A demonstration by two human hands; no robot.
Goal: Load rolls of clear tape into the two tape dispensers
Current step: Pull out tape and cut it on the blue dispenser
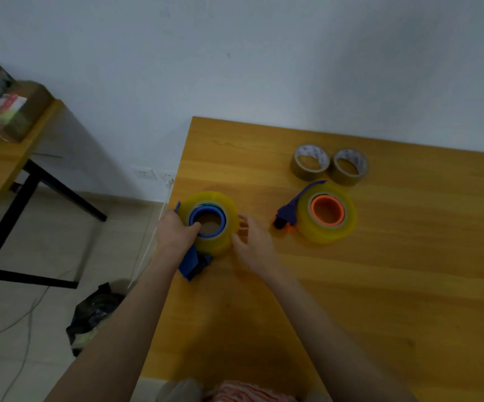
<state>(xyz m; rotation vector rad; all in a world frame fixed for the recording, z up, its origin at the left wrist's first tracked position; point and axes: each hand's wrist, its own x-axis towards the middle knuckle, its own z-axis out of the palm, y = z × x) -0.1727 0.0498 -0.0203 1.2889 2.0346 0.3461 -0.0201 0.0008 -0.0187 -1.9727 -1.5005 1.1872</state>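
Two tape dispensers sit on the wooden counter (394, 285), each with a fat roll of clear, yellowish tape round its hub. The near dispenser (193, 264), blue, lies at the counter's left edge; its roll (223, 242) sits on a blue hub. The left hand (174, 232) grips this roll from the left, thumb hooked into the core. The right hand (252, 246) is against the roll's right side, its fingers (242, 226) loosely bent and touching the tape; through the blur I cannot tell whether they pinch anything. The other dispenser (290, 208) lies well to the right, untouched, its roll (348, 227) on an orange hub. Just behind it are two brown tape rolls (310, 162), side by side.
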